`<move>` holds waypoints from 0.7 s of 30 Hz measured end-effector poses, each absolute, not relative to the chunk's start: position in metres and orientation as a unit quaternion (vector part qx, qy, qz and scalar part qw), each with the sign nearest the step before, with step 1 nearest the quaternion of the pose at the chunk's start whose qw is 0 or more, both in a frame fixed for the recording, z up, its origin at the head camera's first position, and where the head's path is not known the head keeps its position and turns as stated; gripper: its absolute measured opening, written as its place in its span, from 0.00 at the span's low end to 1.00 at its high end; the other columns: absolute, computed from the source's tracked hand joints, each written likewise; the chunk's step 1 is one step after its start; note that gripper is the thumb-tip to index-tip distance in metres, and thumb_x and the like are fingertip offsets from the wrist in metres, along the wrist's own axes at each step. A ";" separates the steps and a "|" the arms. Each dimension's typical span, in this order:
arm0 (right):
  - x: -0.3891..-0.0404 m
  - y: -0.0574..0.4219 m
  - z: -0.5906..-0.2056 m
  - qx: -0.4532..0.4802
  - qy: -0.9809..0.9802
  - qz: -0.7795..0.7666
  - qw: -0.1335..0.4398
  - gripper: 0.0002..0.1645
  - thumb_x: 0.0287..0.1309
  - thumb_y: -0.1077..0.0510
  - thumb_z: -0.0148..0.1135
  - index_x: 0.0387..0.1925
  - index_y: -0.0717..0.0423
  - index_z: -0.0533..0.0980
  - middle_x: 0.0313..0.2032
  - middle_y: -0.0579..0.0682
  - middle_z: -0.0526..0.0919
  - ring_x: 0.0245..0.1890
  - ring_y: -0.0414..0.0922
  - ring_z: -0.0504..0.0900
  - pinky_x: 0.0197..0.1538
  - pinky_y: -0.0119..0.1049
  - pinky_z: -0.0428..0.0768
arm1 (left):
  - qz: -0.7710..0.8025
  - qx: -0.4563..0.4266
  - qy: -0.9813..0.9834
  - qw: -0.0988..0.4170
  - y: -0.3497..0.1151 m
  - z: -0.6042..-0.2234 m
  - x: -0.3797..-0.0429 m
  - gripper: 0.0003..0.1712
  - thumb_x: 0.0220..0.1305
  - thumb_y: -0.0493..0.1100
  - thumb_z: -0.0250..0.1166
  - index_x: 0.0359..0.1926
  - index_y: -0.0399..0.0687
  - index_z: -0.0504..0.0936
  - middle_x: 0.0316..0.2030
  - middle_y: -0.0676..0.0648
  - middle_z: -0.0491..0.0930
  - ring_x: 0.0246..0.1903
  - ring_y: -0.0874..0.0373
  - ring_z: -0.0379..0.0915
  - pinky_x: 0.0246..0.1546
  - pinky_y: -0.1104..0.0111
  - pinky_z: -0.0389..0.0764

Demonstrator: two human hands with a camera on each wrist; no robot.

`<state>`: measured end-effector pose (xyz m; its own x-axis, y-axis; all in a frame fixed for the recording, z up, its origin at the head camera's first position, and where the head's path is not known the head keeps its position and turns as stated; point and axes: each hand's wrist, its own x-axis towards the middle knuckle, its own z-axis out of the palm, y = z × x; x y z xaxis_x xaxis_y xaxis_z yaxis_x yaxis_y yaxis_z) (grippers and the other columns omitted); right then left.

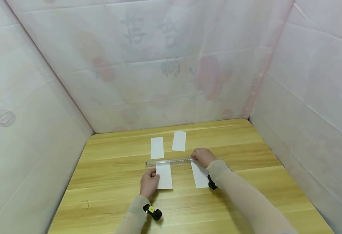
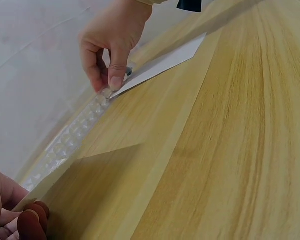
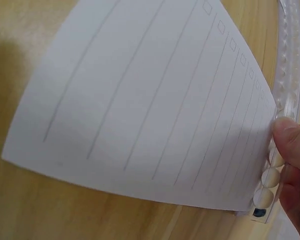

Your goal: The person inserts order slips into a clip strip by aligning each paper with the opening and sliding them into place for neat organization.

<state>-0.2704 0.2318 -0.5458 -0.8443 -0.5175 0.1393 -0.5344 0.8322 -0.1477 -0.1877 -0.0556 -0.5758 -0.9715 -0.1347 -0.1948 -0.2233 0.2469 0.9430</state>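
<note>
A long clear plastic strip (image 1: pixel 171 162) with round bumps, like a ruler, lies crosswise over the table. My right hand (image 1: pixel 203 157) pinches its right end between thumb and fingers, the thumb (image 3: pixel 288 140) on top in the right wrist view. The top edge of the right lined paper card (image 1: pixel 199 177) meets the strip there. My left hand (image 1: pixel 149 183) pinches the left side of another white card (image 1: pixel 165 178), whose top edge meets the strip. In the left wrist view this card appears almost edge-on above its shadow, beside my left fingers (image 2: pixel 32 222).
Two more white cards, a left one (image 1: pixel 157 148) and a right one (image 1: pixel 179 141), lie farther back on the wooden table (image 1: pixel 109 201). Pale printed cloth walls (image 1: pixel 159 81) enclose the table's back and sides. Each wrist wears a small black camera (image 1: pixel 156 214).
</note>
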 end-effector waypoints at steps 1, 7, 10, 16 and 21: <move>-0.270 0.233 -0.544 0.276 -0.956 0.093 0.046 0.06 0.53 0.59 0.71 0.35 0.48 0.85 0.34 0.43 0.83 0.34 0.39 0.81 0.38 0.34 0.79 | 0.604 -0.114 0.787 0.039 -0.056 -0.576 -0.188 0.23 0.62 0.37 0.59 0.59 0.34 0.75 0.37 0.45 0.77 0.33 0.56 0.70 0.32 0.68 0.74; -0.264 0.247 -0.529 0.273 -0.956 0.096 0.042 0.10 0.57 0.57 0.68 0.41 0.52 0.84 0.40 0.46 0.84 0.42 0.45 0.81 0.47 0.42 0.79 | 0.604 -0.110 0.789 0.038 -0.057 -0.574 -0.188 0.23 0.63 0.37 0.59 0.59 0.34 0.75 0.36 0.46 0.77 0.32 0.55 0.70 0.31 0.67 0.73; -0.263 0.256 -0.526 0.261 -0.960 0.099 0.040 0.09 0.56 0.58 0.68 0.40 0.52 0.84 0.39 0.46 0.83 0.42 0.45 0.81 0.47 0.42 0.79 | 0.601 -0.112 0.790 0.034 -0.057 -0.573 -0.188 0.23 0.63 0.37 0.59 0.58 0.34 0.75 0.37 0.46 0.77 0.33 0.56 0.70 0.32 0.68 0.73; -0.264 0.267 -0.527 0.255 -0.960 0.114 0.033 0.08 0.55 0.60 0.69 0.39 0.53 0.85 0.37 0.47 0.83 0.39 0.45 0.82 0.44 0.40 0.80 | 0.602 -0.117 0.789 0.036 -0.056 -0.571 -0.189 0.22 0.63 0.37 0.59 0.58 0.34 0.75 0.38 0.45 0.78 0.34 0.55 0.71 0.33 0.67 0.74; -0.263 0.268 -0.529 0.257 -0.960 0.109 0.030 0.08 0.53 0.61 0.70 0.37 0.52 0.85 0.37 0.46 0.84 0.39 0.44 0.82 0.43 0.39 0.80 | 0.603 -0.117 0.788 0.041 -0.054 -0.570 -0.186 0.22 0.63 0.36 0.58 0.58 0.34 0.75 0.38 0.45 0.78 0.34 0.55 0.71 0.32 0.68 0.74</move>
